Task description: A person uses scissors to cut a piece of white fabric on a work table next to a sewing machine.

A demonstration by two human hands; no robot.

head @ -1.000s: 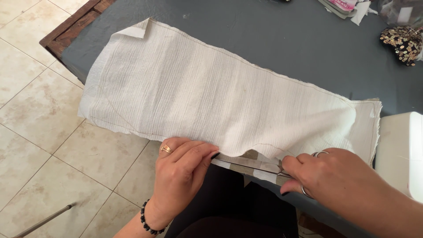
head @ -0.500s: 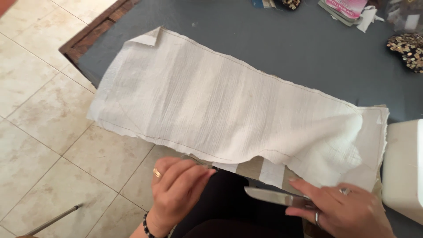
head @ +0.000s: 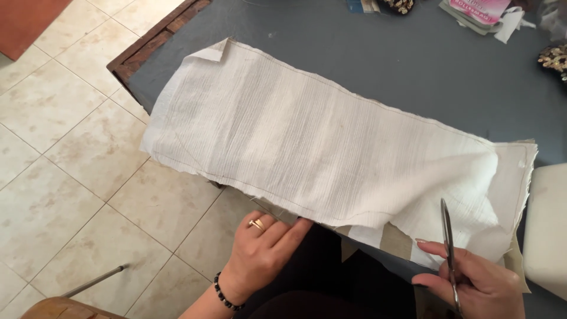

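Our right hand (head: pixel 472 283) has its fingers clenched round the handles of the scissors (head: pixel 449 251), blades shut and pointing up, tips just over the right end of the white cloth (head: pixel 319 142). Our left hand (head: pixel 263 251) lies flat, fingers released and together, tips touching the cloth's near edge where it hangs off the table (head: pixel 413 71). There's a gold ring on one finger and a black bead bracelet (head: pixel 224 293) at the wrist. The cloth runs long across the grey table, far left corner folded over, with a beige layer showing under its right end. A white block (head: pixel 546 224) sits just right of the cloth. Tiled floor (head: pixel 65 171) lies to the left, and clutter sits at the table's far edge.
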